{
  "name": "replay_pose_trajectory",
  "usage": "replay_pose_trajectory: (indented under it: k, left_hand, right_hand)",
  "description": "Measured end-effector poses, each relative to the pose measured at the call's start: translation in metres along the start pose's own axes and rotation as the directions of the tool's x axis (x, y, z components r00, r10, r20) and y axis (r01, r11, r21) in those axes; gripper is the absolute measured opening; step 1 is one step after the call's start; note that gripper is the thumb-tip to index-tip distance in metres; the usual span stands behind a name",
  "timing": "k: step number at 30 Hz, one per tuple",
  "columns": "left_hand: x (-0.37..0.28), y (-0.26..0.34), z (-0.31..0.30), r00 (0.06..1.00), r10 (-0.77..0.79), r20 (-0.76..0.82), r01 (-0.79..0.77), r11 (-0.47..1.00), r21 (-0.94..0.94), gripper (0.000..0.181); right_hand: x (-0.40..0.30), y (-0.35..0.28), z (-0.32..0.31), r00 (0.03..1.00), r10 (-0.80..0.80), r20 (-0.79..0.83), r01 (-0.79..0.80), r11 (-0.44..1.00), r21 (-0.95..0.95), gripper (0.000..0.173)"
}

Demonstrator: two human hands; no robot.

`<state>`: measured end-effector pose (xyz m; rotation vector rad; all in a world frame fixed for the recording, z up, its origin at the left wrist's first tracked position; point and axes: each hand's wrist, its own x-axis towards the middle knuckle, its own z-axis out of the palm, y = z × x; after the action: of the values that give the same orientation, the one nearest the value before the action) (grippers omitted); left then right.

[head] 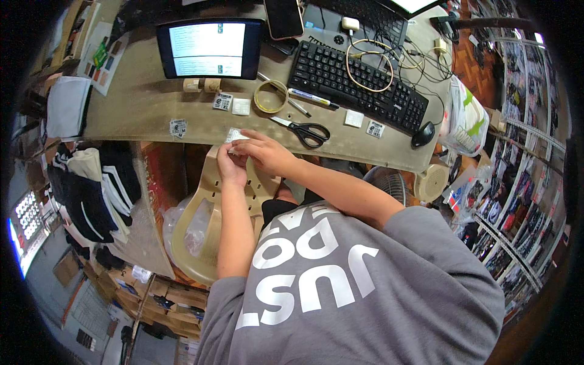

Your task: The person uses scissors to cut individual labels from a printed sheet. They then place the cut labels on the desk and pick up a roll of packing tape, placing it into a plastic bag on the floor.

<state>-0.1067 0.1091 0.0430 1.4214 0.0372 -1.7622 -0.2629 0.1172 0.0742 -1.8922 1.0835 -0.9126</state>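
My left hand is at the desk's front edge with its fingers closed around a small whitish label or stack of labels. My right hand reaches across from the right, its fingertips on the same piece. Fingers cover its lower part, so its layers cannot be told. Just beyond lie a printed size label stack and a white square stack. Another printed stack lies to the left. Black-handled scissors rest right of my hands, below a tape roll.
A lit tablet stands behind two small rolls. A marker, black keyboard, cables and mouse occupy the right side. More label stacks lie before the keyboard. A plastic chair stands below the desk edge.
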Motion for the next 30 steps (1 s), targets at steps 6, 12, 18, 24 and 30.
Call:
replay_pose_trajectory:
  k: [6, 12, 18, 24, 30]
  left_hand:
    - [-0.073, 0.019, 0.06, 0.983, 0.078, 0.168, -0.048, 0.983, -0.177, 0.05]
    - [-0.139, 0.039, 0.085, 0.938, 0.218, 0.271, -0.107, 0.923, -0.369, 0.04]
    - [-0.198, 0.05, 0.089, 0.926, 0.03, 0.376, 0.094, 0.947, -0.307, 0.044]
    - [-0.249, 0.063, 0.086, 0.77, 0.037, 0.637, 0.188, 0.941, -0.282, 0.052]
    - [-0.275, 0.071, 0.085, 0.774, -0.003, 0.633, 0.156, 0.97, -0.186, 0.056]
  right_hand:
    - [-0.002, -0.064, -0.035, 0.995, 0.002, -0.104, 0.012, 0.991, 0.134, 0.047]
    - [0.002, -0.128, -0.063, 0.995, 0.036, -0.096, -0.026, 0.995, 0.096, 0.047]
    - [0.007, -0.184, -0.107, 0.996, -0.059, -0.065, 0.061, 0.997, 0.04, 0.064]
    - [0.01, -0.224, -0.167, 0.974, -0.071, 0.214, 0.076, 0.997, -0.019, 0.057]
    - [0.01, -0.231, -0.148, 0.925, -0.127, 0.359, 0.192, 0.97, -0.152, 0.054]
